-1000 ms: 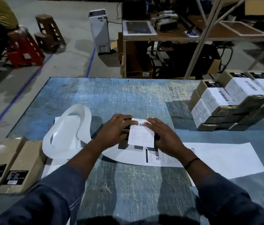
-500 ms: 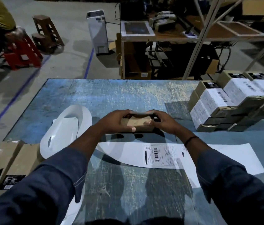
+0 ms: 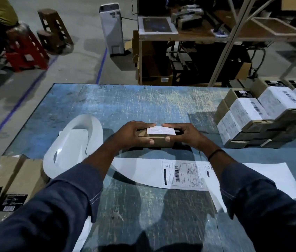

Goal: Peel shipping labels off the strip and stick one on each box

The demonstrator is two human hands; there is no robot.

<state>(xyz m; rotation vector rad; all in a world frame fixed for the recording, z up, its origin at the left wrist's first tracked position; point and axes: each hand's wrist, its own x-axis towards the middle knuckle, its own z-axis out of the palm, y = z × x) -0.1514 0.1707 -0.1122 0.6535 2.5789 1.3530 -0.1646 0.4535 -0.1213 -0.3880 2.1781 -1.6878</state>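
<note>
Two unlabelled boxes [image 3: 7, 180] are laid side by side at the near left edge of the tabletop [image 3: 143, 102]. One printed label [image 3: 182, 174] is seen whole on the white label strip [image 3: 140, 170]. Beyond it, at mid-tabletop, one brown box [image 3: 159, 141] is held at both ends. The grip of the left hand [image 3: 131, 133] and of the right hand [image 3: 187, 136] is curled round it. One white label [image 3: 160, 130] is stuck on top. At far right, four labelled boxes [image 3: 263, 113] are counted in a stack.
</note>
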